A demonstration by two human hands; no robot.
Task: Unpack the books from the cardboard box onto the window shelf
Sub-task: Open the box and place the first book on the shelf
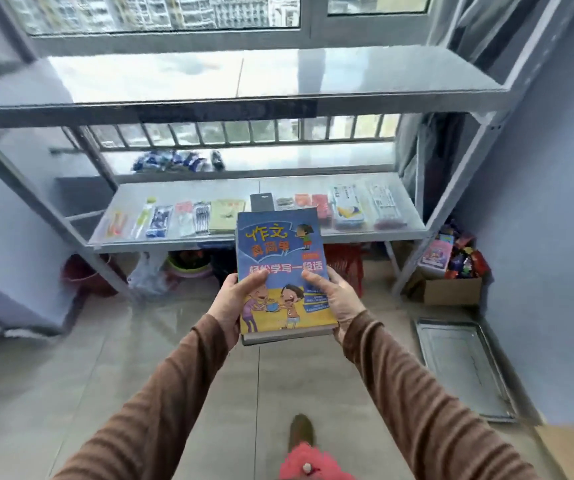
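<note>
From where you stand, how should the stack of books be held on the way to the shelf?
Grip the stack of books at its near end, one hand per long edge, as the left hand and right hand do: thumbs on the cover, fingers under, since it lies flat and thick.

Window bay with metal rack (465,140), daylight from window (161,12).
Glossy tiled floor (140,348) below the hands; pale blue walls (555,202) to both sides; metal tray (465,365) on the floor right of the hands.

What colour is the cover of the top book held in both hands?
Mostly blue with a yellow lower band and cartoon children; top book, head view.
</note>
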